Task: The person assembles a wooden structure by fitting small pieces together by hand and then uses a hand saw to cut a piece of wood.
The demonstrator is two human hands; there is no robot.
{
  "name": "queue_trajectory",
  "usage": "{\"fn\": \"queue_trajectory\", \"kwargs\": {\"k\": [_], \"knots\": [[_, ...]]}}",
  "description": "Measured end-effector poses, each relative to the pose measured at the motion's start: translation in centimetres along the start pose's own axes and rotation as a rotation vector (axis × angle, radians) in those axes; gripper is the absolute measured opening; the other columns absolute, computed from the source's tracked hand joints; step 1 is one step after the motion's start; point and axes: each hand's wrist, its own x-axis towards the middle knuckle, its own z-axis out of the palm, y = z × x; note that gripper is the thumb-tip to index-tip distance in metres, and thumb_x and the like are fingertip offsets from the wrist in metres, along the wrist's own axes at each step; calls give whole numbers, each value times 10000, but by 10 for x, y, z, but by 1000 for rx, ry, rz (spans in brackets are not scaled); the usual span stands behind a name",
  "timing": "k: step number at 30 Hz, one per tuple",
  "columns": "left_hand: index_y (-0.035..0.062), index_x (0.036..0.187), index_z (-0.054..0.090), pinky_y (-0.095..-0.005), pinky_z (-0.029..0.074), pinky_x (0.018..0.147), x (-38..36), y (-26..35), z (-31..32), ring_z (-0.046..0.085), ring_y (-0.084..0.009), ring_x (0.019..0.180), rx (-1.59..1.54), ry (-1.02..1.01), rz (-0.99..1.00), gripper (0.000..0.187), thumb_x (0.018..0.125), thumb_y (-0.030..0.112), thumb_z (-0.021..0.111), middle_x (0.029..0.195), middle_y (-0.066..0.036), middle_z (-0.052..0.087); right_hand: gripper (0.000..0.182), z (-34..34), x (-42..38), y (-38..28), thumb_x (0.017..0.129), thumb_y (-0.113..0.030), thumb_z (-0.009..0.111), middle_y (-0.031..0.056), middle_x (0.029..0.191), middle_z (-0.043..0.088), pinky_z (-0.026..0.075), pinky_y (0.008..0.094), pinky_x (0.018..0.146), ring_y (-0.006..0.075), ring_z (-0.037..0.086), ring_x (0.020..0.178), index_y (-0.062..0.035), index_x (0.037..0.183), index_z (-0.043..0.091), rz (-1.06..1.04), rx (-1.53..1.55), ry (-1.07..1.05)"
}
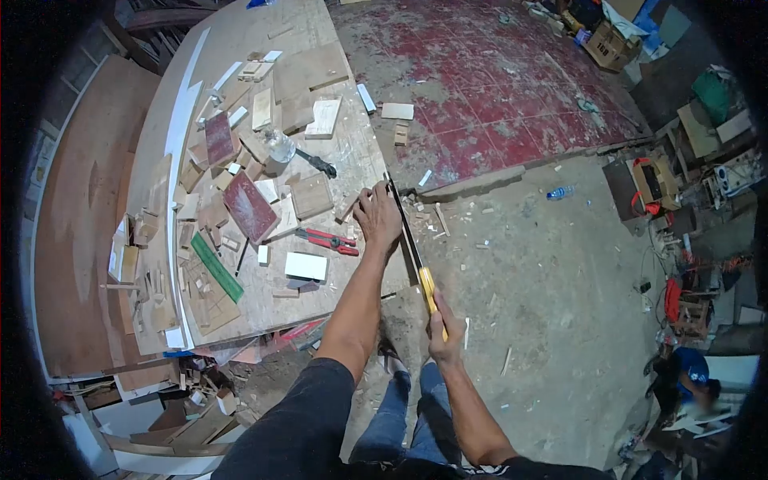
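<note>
My right hand [446, 326] is closed around the yellow handle [427, 290] of a handsaw. The saw's dark, narrow blade [407, 228] runs up and away along the right edge of the workbench [364, 152], its far end beside my left fingers. My left hand [380, 214] presses down at that edge with bent fingers on a small piece of wood [346, 208], mostly hidden under the hand. Left of this hand lie red-handled pliers [330, 241] and a white block [306, 266]. Where the blade meets the wood is too small to tell.
Wood offcuts, dark red boards [250, 206], a clear bottle [278, 149] and a green strip [217, 268] cover the bench. A raised red floor [488, 88] lies beyond. On the right are a plastic bottle [561, 193], a cardboard box [612, 46] and a person in a blue cap [693, 368].
</note>
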Motion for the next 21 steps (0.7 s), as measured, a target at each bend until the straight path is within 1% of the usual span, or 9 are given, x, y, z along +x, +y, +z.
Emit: {"fn": "queue_trajectory", "kwargs": {"k": [1,4,5,7,9,13,15,19,21], "knots": [[65,1316,462,-524,228,1063,-1,-2,1,392,-360,1290,19,6,6,383,956,188,425,1304,-149,558,386,3,13,-5,958,-128,494,272,1113,663,522,325,713,263,702,813,18,1306,578,104,-44,-58],[70,1317,464,-523,231,1060,-2,-4,3,393,-359,1288,-1,45,9,389,947,187,429,1303,-147,559,391,36,93,-9,956,-140,493,278,1109,662,521,352,712,254,700,812,0,1309,586,-117,-21,-7],[70,1317,464,-523,231,1060,0,-5,4,393,-359,1288,2,49,9,389,947,187,429,1303,-147,559,399,36,89,-5,993,-181,472,190,1150,684,496,288,772,131,624,783,-2,1338,560,-127,-29,-15],[71,1313,469,-520,235,1058,-1,-6,7,395,-357,1288,28,56,35,389,941,179,429,1308,-145,556,402,11,31,-2,989,-176,478,188,1136,688,496,294,778,155,633,789,5,1340,553,-83,-17,-9],[71,1310,473,-519,236,1057,5,-4,3,399,-355,1286,31,71,31,387,940,174,428,1307,-140,557,407,10,27,2,984,-172,483,187,1122,692,495,299,784,179,641,795,12,1341,547,-55,-1,-18],[79,1306,484,-518,239,1057,-2,-4,5,400,-351,1288,6,56,19,381,940,170,429,1296,-129,559,406,27,72,1,994,-194,473,138,1077,712,473,265,623,97,555,618,-4,1343,557,-316,-65,66],[79,1308,481,-513,244,1054,-2,-5,5,394,-352,1295,17,73,30,375,951,183,435,1299,-134,556,398,30,86,-6,953,-113,484,270,1217,628,468,363,969,305,638,1132,42,1310,565,-52,4,-82],[74,1308,477,-509,251,1050,-2,-2,7,399,-358,1293,71,75,24,368,967,207,445,1305,-137,556,389,-11,12,-11,948,-89,483,262,1196,642,487,328,908,287,665,1071,42,1306,563,113,141,-77],[74,1311,475,-511,250,1052,-4,-1,6,400,-358,1294,61,71,21,370,966,206,442,1302,-137,558,397,-1,49,-8,951,-109,487,262,1200,641,493,335,894,288,672,1046,38,1311,563,59,63,-101]]}}
